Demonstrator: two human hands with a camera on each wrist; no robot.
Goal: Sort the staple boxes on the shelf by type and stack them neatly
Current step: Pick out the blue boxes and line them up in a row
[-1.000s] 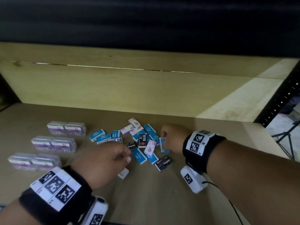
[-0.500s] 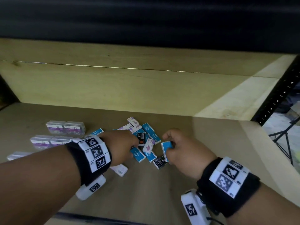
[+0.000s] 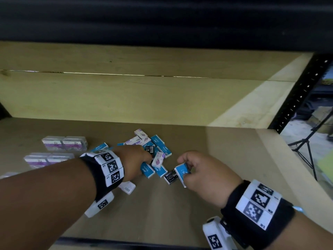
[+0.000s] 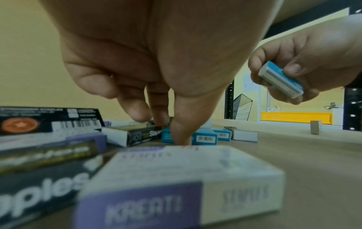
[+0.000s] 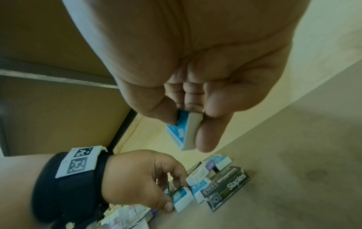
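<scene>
Since a sec ago, left hand [image 3: 134,160] has reached fwd from the near edge of the shelf [image 3: 180,210] into the loose pile of staple boxes [image 3: 153,152], and right hand [image 3: 203,171] has pulled back off the pile w/ its box, now sitting just right of it.

Right hand pinches a blue staple box [image 3: 182,173] betw thumb and fingers, lifted clear of the shelf, tilted on edge; wrist view shows thumb on the blue face, fingertips [image 5: 207,137] on the grey side.

Left hand: fingers curled down into the pile, thumb and index closing on a blue box [image 5: 181,198] at the pile's near-left edge. Right-wrist view shows them touching its sides, box still flat on the shelf. Whether it's really gripped – can't tell.

Pile: mix of blue, black and purple/white boxes, jumbled, some overlapping. Black "Staples" box [image 3: 171,176] lies at the pile's near-right corner, just beside the held blue box. White box w/ barcode [image 3: 128,187] lies apart, just near side of the pile, under the left wrist.

Left of the pile, well apart: clear plastic cases w/ purple labels [image 3: 64,143], in side-by-side pairs, rows going toward the near-left; nearest row partly hidden by the left forearm.
</scene>
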